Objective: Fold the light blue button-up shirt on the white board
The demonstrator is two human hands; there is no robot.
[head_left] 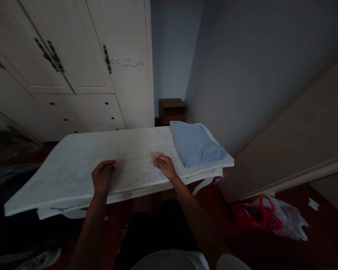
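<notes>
Over the front part of a white table, my left hand is loosely curled, its fingers bent to the right with a small gap at the tips. I see nothing in it. My right hand is farther right, above the same tabletop, with its fingers curled in and close together; no object shows in them. To the right of that hand lies a folded light-blue cloth, flat on the table's right end and apart from both hands. The tabletop has dark smudges near its middle.
A white wardrobe with dark handles stands behind the table. A small brown cabinet sits in the back corner by the grey wall. Red and clear plastic bags lie on the dark red floor at right. A shoe is at lower left.
</notes>
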